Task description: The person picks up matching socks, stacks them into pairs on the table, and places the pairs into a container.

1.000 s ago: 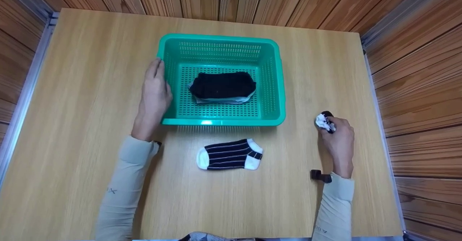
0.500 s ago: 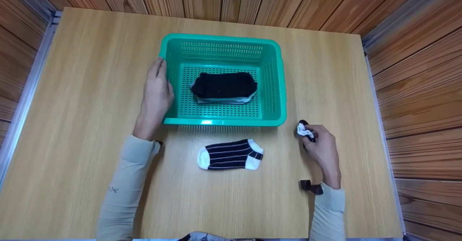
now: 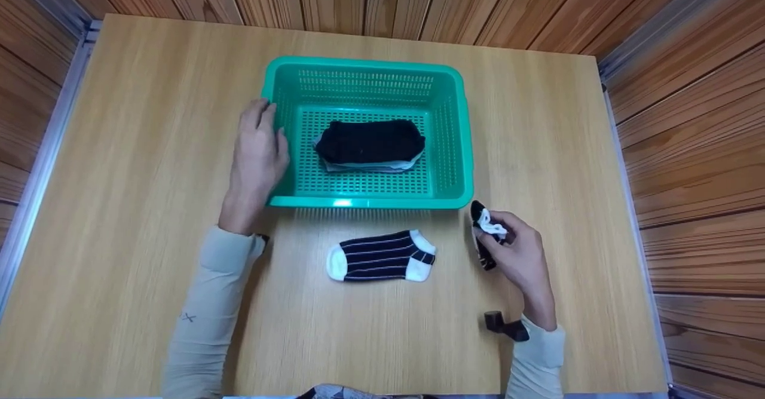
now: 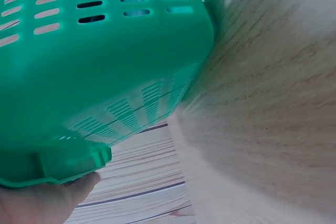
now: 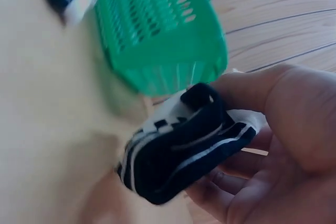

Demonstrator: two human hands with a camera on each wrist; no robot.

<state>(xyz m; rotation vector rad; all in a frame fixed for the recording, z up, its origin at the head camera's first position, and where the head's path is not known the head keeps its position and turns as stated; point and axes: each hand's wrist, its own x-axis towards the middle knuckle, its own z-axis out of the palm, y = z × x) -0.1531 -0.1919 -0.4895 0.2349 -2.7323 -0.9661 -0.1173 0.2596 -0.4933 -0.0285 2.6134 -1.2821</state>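
Observation:
A green plastic basket (image 3: 370,203) stands on the table. My left hand (image 3: 256,154) grips its left rim, thumb on the inner side; in the left wrist view only part of that hand (image 4: 50,200) shows under the rim. Inside the basket lies a stack of socks with a black sock (image 3: 370,141) on top. Between thumb and fingers, my right hand (image 3: 520,255) pinches a black-and-white striped sock (image 3: 485,249), raised off the table near the basket's front right corner. The right wrist view shows this sock (image 5: 178,150) folded over. A matching striped sock (image 3: 381,257) lies flat before the basket.
The wooden table (image 3: 149,118) extends on both sides of the basket. Wood-panelled walls (image 3: 705,166) close it in at the back and sides. A dark strap piece (image 3: 507,326) sticks out from the right wrist.
My right hand has moved left with the striped sock, from the table's right side toward the basket's front right corner, and the sock hangs more unfolded. The left hand stays at the rim.

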